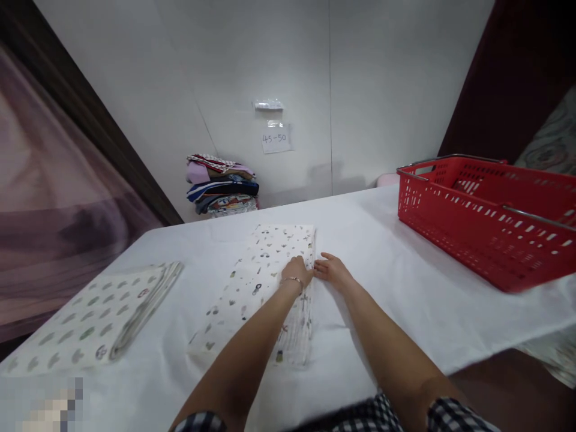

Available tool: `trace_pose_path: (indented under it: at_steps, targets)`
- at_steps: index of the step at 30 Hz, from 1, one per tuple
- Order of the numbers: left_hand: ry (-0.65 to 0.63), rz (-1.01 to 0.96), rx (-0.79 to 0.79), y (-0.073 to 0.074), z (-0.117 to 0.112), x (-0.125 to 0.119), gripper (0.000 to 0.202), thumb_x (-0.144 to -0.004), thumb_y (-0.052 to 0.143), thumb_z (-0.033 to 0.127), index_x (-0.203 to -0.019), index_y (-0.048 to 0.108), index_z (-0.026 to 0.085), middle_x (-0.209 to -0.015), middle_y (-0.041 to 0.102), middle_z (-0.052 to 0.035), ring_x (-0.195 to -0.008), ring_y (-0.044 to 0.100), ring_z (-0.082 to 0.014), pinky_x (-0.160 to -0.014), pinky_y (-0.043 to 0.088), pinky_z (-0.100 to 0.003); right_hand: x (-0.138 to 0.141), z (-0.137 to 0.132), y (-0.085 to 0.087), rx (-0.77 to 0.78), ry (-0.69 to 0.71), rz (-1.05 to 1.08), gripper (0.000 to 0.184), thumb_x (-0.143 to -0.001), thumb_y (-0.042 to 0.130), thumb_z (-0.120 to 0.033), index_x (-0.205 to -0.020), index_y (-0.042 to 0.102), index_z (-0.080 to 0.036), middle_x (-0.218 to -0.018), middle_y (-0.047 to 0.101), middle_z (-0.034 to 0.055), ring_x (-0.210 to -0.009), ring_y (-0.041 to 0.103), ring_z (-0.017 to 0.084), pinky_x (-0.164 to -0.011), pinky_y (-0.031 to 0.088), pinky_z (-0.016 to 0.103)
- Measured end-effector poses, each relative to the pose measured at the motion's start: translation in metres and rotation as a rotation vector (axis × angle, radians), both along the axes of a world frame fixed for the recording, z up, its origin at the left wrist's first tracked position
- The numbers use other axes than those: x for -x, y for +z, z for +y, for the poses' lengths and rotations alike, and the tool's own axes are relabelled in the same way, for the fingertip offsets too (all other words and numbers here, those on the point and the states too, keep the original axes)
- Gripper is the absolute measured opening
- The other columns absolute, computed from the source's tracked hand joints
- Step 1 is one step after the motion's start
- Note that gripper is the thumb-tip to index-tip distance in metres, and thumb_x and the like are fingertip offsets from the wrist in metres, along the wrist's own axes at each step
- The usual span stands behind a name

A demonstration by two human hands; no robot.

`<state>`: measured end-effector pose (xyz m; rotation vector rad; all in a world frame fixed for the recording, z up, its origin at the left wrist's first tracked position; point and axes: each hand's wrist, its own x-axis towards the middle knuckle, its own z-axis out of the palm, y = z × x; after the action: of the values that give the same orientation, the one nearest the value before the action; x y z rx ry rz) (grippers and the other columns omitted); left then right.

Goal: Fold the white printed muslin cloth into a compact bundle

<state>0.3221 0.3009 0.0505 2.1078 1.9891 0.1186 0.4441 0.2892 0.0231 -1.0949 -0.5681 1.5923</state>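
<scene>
A folded white cloth with small printed figures (258, 282) lies lengthwise on the white table (405, 282) in front of me. My left hand (297, 270), with a thin bracelet at the wrist, rests on the cloth near its right edge, fingers curled down onto the fabric. My right hand (330, 269) sits just beside it at the same edge, fingers pinched at the cloth's border. Both forearms reach forward from checked sleeves.
A second folded cloth with grey-green motifs (99, 318) lies at the left. A red plastic basket with metal handles (486, 216) stands at the right. A stack of folded fabrics (222, 186) sits against the wall, under a paper label reading 45-50 (275, 138).
</scene>
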Motion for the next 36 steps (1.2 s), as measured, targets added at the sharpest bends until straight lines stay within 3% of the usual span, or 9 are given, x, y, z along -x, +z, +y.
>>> trace_pose_path:
  at_steps: [6,11,16,21,26,31,36]
  targets:
    - [0.025,-0.031,0.071,0.001,0.009,0.005,0.028,-0.074,0.049,0.035,-0.096,0.058,0.019,-0.104,0.063,-0.0094,-0.091,0.061,-0.0217,-0.074,0.048,-0.031,0.003,0.005,-0.001,-0.001,0.005,-0.051,0.063,-0.073,0.058,-0.012,-0.13,0.032,-0.011,-0.093,0.062,0.0101,-0.071,0.061,0.013,-0.058,0.053,0.025]
    - [0.035,-0.074,0.098,0.001,0.01,0.01,0.019,-0.075,0.047,0.029,-0.086,0.06,0.021,-0.09,0.067,-0.0055,-0.079,0.063,-0.0199,-0.065,0.049,-0.03,0.008,0.009,-0.008,-0.036,0.008,-0.31,0.063,-0.073,0.056,-0.015,-0.13,0.033,-0.006,-0.089,0.063,0.012,-0.061,0.06,0.014,-0.046,0.05,0.024]
    - [0.044,-0.096,0.063,0.0,0.007,0.008,0.017,-0.074,0.049,0.031,-0.082,0.059,0.021,-0.089,0.067,-0.0047,-0.081,0.062,-0.0196,-0.068,0.048,-0.029,0.011,0.012,-0.023,-0.182,0.059,-0.657,0.054,-0.072,0.054,-0.015,-0.125,0.044,-0.01,-0.07,0.064,0.0026,-0.047,0.054,0.01,-0.037,0.039,0.017]
    - [0.059,-0.1,0.047,-0.001,0.007,0.008,0.017,-0.073,0.051,0.032,-0.084,0.059,0.022,-0.089,0.066,-0.0034,-0.079,0.062,-0.0185,-0.066,0.047,-0.027,0.012,0.014,-0.032,-0.271,0.013,-0.866,0.043,-0.07,0.051,-0.011,-0.112,0.055,-0.016,-0.064,0.062,-0.0023,-0.049,0.054,0.008,-0.043,0.039,0.016]
    - [0.044,-0.06,0.027,-0.002,0.005,0.006,0.017,-0.075,0.049,0.03,-0.084,0.059,0.02,-0.094,0.064,-0.0051,-0.082,0.061,-0.0185,-0.066,0.045,-0.026,0.013,0.016,-0.032,-0.293,-0.004,-0.843,0.039,-0.067,0.05,-0.008,-0.104,0.058,-0.015,-0.056,0.058,-0.0042,-0.05,0.055,0.01,-0.049,0.041,0.018]
    - [-0.005,-0.009,-0.047,-0.007,-0.004,-0.002,0.026,-0.08,0.044,0.035,-0.095,0.057,0.018,-0.108,0.057,-0.0098,-0.095,0.057,-0.0208,-0.076,0.044,-0.03,0.012,0.018,-0.033,-0.286,-0.026,-0.81,0.042,-0.063,0.051,-0.006,-0.103,0.059,-0.015,-0.057,0.059,-0.0044,-0.051,0.055,0.01,-0.052,0.042,0.02]
    - [-0.072,0.088,-0.097,-0.012,-0.014,-0.006,0.029,-0.082,0.041,0.035,-0.1,0.055,0.018,-0.11,0.052,-0.0102,-0.102,0.052,-0.0217,-0.082,0.042,-0.031,0.012,0.018,-0.033,-0.281,-0.033,-0.818,0.043,-0.062,0.051,-0.008,-0.104,0.059,-0.014,-0.057,0.058,-0.004,-0.052,0.054,0.011,-0.053,0.042,0.021]
